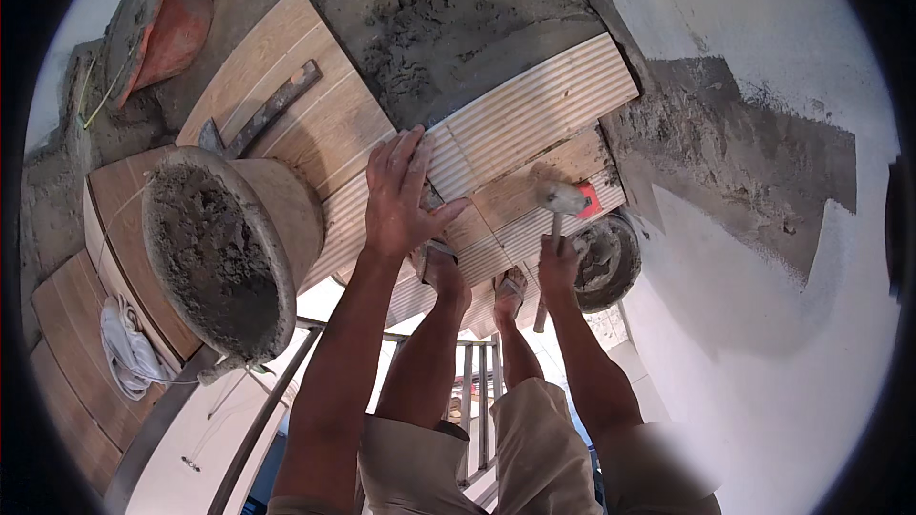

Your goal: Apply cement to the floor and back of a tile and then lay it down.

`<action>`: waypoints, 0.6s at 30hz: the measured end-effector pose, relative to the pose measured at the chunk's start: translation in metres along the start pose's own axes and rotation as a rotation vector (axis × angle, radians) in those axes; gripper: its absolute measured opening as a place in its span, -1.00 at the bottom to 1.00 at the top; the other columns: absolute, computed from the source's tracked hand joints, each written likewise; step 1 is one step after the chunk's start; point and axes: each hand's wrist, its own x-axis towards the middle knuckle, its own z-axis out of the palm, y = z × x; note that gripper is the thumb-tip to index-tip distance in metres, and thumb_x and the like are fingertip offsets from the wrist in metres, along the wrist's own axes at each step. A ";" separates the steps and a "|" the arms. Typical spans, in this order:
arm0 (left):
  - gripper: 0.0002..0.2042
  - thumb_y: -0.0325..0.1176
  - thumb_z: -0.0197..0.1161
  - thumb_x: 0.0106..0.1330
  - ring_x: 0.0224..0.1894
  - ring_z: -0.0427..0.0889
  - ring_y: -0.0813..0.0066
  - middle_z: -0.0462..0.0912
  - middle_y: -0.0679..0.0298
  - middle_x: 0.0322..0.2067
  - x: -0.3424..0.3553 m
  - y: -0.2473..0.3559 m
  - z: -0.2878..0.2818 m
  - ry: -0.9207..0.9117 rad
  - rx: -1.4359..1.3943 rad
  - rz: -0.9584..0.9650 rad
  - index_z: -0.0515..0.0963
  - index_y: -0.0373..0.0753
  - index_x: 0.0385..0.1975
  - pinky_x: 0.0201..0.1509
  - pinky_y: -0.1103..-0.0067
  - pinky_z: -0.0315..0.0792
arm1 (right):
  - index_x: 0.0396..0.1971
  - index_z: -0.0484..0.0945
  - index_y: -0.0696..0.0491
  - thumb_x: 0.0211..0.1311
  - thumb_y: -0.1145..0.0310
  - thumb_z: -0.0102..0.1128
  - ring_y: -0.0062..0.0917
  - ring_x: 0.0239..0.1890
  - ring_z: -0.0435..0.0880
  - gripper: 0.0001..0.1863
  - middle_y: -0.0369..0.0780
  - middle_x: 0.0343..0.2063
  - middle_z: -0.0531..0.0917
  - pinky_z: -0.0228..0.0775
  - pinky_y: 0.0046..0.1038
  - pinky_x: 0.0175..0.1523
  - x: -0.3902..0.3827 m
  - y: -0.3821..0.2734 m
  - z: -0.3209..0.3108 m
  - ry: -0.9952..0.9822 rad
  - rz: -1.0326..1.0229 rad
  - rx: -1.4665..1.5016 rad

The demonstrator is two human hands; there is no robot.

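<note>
My left hand [399,193] rests with its fingers extended and thumb out on the near part of a ribbed tile [534,86], which borders a bed of wet grey mortar [448,29]. My right hand [557,263] grips the handle of a mallet with a pale, slightly blurred head [558,196] and a red patch beside it, over the tiled steps. My sandalled feet stand on the steps below. Just behind the mallet, at the right, sits a round bucket [611,267] with grey mix in it.
A large bucket of mortar [215,267] stands at the left beside stacked wood-look planks [286,67] with a flat metal tool [272,105] on them. A red bucket [176,33] is upper left, a white bag [134,353] lower left. A metal railing is below, a patched wall [763,257] right.
</note>
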 end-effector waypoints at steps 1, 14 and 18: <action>-0.09 -0.01 0.63 -0.10 0.31 0.41 -0.04 0.40 0.05 0.34 0.003 0.005 0.009 0.023 -0.020 0.007 0.44 -0.30 0.29 0.41 -0.02 0.24 | -0.37 0.45 -0.04 0.45 0.18 0.21 -0.74 -0.64 0.40 -0.77 -0.42 -0.61 0.43 0.23 -0.54 -0.58 0.010 0.011 -0.015 0.047 0.021 0.079; -0.05 -0.04 0.64 -0.08 0.35 0.41 -0.08 0.35 0.02 0.40 -0.007 -0.005 0.012 0.017 0.026 0.034 0.38 -0.26 0.37 0.45 -0.12 0.18 | -0.09 0.56 0.06 0.52 0.36 0.14 -0.69 -0.57 0.50 -0.88 -0.36 -0.49 0.55 0.41 -0.58 -0.50 -0.065 -0.190 -0.003 0.079 -0.004 0.851; -0.06 -0.04 0.64 -0.07 0.35 0.41 -0.07 0.35 0.04 0.40 -0.009 -0.006 0.008 0.009 0.044 0.019 0.37 -0.24 0.37 0.47 -0.10 0.18 | 0.04 0.56 0.10 0.51 0.40 0.15 -0.69 -0.56 0.52 -0.79 -0.34 -0.46 0.57 0.42 -0.57 -0.50 -0.059 -0.193 0.016 0.087 -0.032 0.870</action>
